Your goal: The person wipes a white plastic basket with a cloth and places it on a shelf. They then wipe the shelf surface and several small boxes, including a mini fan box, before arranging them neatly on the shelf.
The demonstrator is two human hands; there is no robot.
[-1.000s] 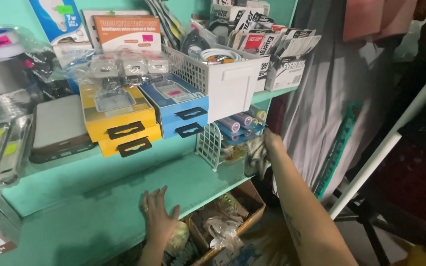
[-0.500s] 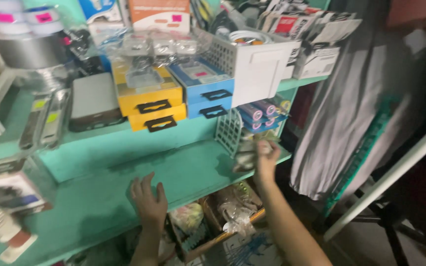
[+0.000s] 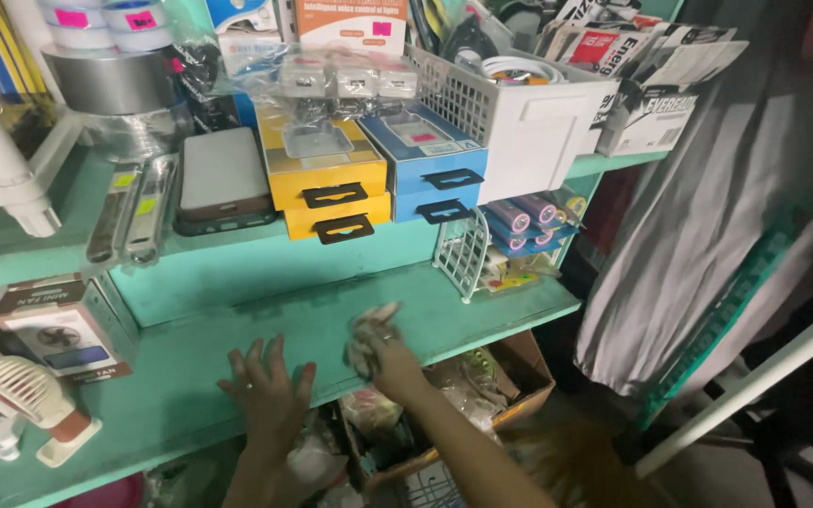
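My left hand (image 3: 267, 388) lies flat with fingers spread on the lower teal shelf (image 3: 190, 362), near its front edge. My right hand (image 3: 375, 346) is closed on a crumpled pale cloth (image 3: 366, 331) pressed to the same shelf, just right of the left hand. Both forearms come up from the bottom of the head view. Above the hands, on the upper shelf, stand stacked yellow boxes (image 3: 324, 183) and blue boxes (image 3: 425, 160).
A small white wire rack (image 3: 463, 252) with purple rolls stands at the lower shelf's right end. A boxed fan (image 3: 66, 327) and a white hand fan (image 3: 25, 395) sit at the left. A white basket (image 3: 519, 118) is on the upper shelf. An open carton (image 3: 510, 376) is below.
My right hand has come left from the wire rack to the middle of the lower shelf, with the cloth in it. My left hand stays flat on the shelf.
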